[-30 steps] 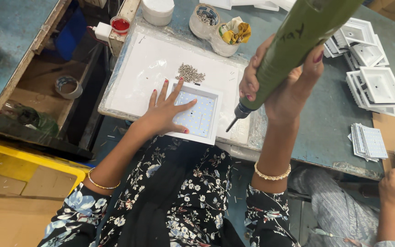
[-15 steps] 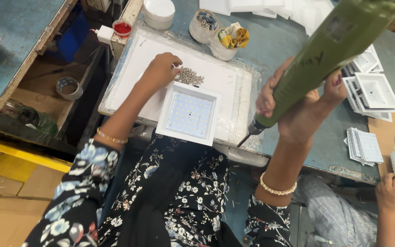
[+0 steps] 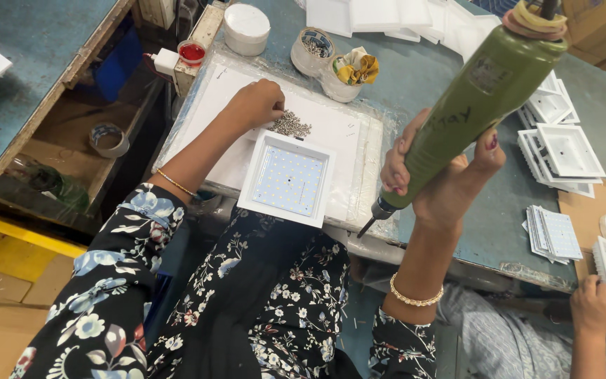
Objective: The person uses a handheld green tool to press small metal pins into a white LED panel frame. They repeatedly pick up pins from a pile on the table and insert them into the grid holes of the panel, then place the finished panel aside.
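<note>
A square white lamp housing with a dotted light panel [image 3: 287, 178] lies on a white work mat [image 3: 345, 133] at the near table edge. Just beyond it sits a small pile of metal screws [image 3: 292, 125]. My left hand [image 3: 255, 103] rests with fingers curled at the left side of that pile, touching it. My right hand [image 3: 438, 175] grips a green electric screwdriver [image 3: 475, 105], tilted, its bit pointing down and hanging in the air to the right of the housing.
Stacks of white housings [image 3: 559, 144] and light panels [image 3: 554, 232] lie at the right, where another person's hand [image 3: 596, 302] holds one. Two cups [image 3: 311, 50], a white tub [image 3: 246, 28] and a red-topped bottle [image 3: 191, 54] stand at the mat's far edge. An open drawer [image 3: 71, 158] is left.
My left hand left the light panel and reached forward to the screw pile. The right hand carried the screwdriver off the panel's corner and to the right.
</note>
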